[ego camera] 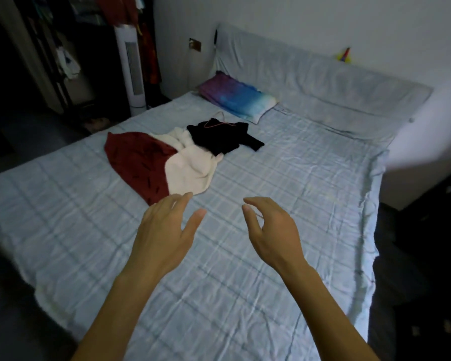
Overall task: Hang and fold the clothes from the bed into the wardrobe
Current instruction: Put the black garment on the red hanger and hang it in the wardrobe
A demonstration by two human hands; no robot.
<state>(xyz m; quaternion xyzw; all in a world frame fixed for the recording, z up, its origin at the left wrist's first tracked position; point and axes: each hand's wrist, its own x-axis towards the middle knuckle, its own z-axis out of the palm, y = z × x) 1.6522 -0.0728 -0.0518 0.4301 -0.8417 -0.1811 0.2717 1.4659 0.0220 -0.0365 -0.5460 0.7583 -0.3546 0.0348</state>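
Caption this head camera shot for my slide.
Both empty hands, left and right, reach toward three garments on the bed.

1. Beds: 1 bed (245, 256), pale blue checked sheet.
2. Garments on the bed: 3, in one overlapping heap: 1 dark red garment (141, 162), 1 cream garment (190, 168), 1 black garment (221, 138).
3. Hangers: 1 red hanger (219, 123), thin wire, lying on the black piece.
4. Pillows: 1 pillow (240, 99), purple-to-blue cover.
5. Hands: 2, left hand (164, 230) and right hand (274, 230), both empty with fingers spread.
6. Tower fans: 1 white fan (132, 71) beside the bed.
7. Wardrobes: 1 wardrobe (63, 48), dark; contents too dim to count.
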